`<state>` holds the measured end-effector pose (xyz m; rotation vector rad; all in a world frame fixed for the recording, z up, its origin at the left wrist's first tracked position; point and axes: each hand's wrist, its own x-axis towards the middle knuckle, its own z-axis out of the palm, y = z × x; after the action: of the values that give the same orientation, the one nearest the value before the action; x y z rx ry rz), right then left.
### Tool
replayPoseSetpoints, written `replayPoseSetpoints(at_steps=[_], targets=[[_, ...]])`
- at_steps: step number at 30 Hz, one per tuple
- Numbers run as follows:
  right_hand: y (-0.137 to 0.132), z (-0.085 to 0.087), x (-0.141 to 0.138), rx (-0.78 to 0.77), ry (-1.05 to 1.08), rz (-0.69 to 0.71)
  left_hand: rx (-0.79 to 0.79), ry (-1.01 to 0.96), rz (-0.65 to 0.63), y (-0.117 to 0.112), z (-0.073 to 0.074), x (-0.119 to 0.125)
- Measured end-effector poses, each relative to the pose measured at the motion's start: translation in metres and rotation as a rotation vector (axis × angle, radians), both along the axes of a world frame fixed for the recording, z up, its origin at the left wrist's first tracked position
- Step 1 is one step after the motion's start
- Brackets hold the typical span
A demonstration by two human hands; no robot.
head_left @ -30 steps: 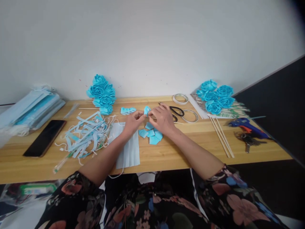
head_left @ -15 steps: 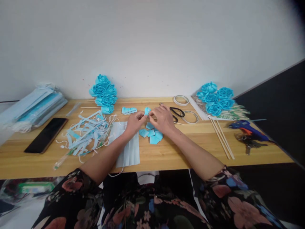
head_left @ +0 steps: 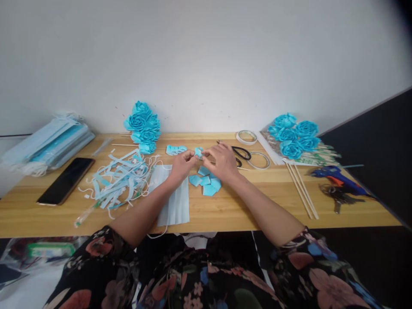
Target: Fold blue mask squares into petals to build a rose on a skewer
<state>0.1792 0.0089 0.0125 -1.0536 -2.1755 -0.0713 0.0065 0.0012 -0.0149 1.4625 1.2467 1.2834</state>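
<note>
sleeves: floral, nearest, both forearms reach out over the desk [head_left: 225, 210] edge
mask: flat pale mask [head_left: 172, 197] on the near desk, under the left forearm
squares: small heap of blue squares [head_left: 206, 182] just under the hands, untouched, same heap as before
left hand: left hand [head_left: 182, 165] over the far end of the mask, thumb and fingertips pinched on the piece [head_left: 198, 152]
right hand: right hand [head_left: 222, 162] meets it from the right, fingertips on the same piece
grip: both clamped on the piece, fingertips nearly touching each other
piece: small blue bit, held just above the desk, mid-desk, over the far edge of the squares
change: a second ago the piece stood up taller between the fingertips; now it sits lower and looks more bunched, hands closer in on it; neither hand has left its spot
read: looks like the piece is being folded or rolled tighter in place, not set down
left side: heap of cut strips [head_left: 117, 180], phone [head_left: 66, 180] beyond it to the left, mask stack [head_left: 48, 143] at far left
right side: skewers [head_left: 301, 186], glue gun [head_left: 336, 177] and keys [head_left: 336, 195] at the right end
far: folded bit [head_left: 175, 149] and scissors [head_left: 241, 153] just beyond the hands, two tape rolls [head_left: 246, 136], blue roses [head_left: 143, 126] by the wall, more roses [head_left: 294, 137] far right; none of it moved
</note>
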Motion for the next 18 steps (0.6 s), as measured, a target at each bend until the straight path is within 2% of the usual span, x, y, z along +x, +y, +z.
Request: replayPoseSetpoints(at_steps=[5, 12, 18], targets=[[-0.0012, 0.0003, -0.0006, -0.002, -0.019, 0.01, 0.031, 0.011, -0.05, -0.002, 0.0026, 0.0018], [-0.0008, 0.0, -0.0004, 0.044, -0.047, 0.032, 0.025, 0.04, -0.043, -0.0039, 0.0018, 0.0029], [-0.0022, -0.0039, -0.0029, 0.031, 0.033, -0.022, 0.023, -0.005, -0.054, -0.0042, 0.001, 0.0034]])
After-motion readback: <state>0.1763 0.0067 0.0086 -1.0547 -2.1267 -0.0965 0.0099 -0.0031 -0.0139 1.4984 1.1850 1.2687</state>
